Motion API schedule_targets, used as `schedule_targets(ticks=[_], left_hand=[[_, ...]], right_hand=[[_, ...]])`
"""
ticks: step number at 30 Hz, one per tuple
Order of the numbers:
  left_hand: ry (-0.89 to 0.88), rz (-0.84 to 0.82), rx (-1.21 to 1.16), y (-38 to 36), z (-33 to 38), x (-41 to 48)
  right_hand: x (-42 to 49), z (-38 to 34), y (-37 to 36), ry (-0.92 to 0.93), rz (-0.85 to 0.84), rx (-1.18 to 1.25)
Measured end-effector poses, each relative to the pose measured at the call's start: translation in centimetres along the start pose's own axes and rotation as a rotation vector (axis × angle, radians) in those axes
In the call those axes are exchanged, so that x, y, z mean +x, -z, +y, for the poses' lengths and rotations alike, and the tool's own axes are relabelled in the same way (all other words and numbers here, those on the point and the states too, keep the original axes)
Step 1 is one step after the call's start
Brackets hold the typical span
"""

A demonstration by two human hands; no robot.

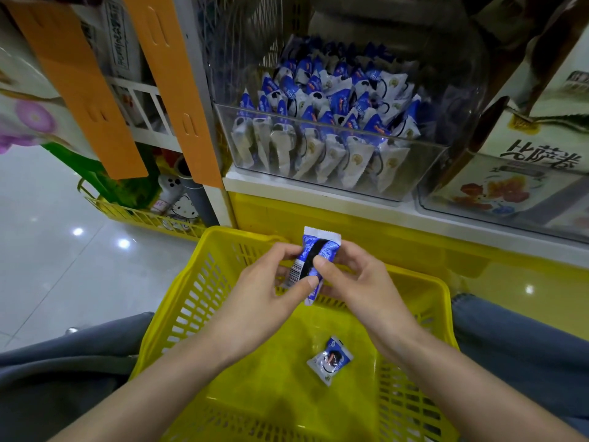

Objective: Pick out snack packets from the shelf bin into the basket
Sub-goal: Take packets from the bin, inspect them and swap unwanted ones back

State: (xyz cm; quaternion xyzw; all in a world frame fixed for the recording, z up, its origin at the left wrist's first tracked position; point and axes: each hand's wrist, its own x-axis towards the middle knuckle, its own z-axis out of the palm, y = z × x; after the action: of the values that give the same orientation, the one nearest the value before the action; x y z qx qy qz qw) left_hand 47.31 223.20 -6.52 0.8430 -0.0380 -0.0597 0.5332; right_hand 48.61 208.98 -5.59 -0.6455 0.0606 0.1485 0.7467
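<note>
A clear plastic shelf bin [334, 186] holds several blue-and-white snack packets [328, 122]. Below it a yellow plastic basket [178, 314] rests between my knees. One snack packet [330, 359] lies flat on the basket floor. Above the basket's far rim, both hands hold another blue-and-white packet [314, 250] upright. My left hand [264, 288] pinches its left side with the thumb on its lower end. My right hand [353, 279] pinches its right side, with a fingertip pressed on the front.
A neighbouring clear bin [497, 199] with flowered packaging stands to the right on the white shelf edge [287, 186]. Orange hanging strips [178, 90] and a yellow wire rack [140, 215] of small goods stand at the left. A glossy tiled floor [47, 266] lies beyond.
</note>
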Motion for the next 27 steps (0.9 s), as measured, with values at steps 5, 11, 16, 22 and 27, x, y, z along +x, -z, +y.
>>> schedule_targets(ticks=[5,11,16,22,27], left_hand=[[-0.009,-0.029,0.008,-0.1,-0.3,-0.3],[-0.023,-0.054,0.178,-0.2,-0.8,-0.4],[-0.051,-0.028,0.381,-0.1,-0.6,-0.5],[-0.069,-0.006,0.61,0.3,-0.3,-0.4],[-0.123,-0.009,0.793,0.5,-0.6,-0.4]], right_hand=[[-0.2,0.7,0.1,0.036,0.003,-0.001],[-0.1,1.5,-0.2,0.048,0.022,-0.037],[-0.5,2.4,-0.6,0.083,0.028,-0.233],[-0.7,2.9,-0.9,0.136,0.014,-0.381],[-1.0,3.2,-0.8,0.188,-0.022,-0.499]])
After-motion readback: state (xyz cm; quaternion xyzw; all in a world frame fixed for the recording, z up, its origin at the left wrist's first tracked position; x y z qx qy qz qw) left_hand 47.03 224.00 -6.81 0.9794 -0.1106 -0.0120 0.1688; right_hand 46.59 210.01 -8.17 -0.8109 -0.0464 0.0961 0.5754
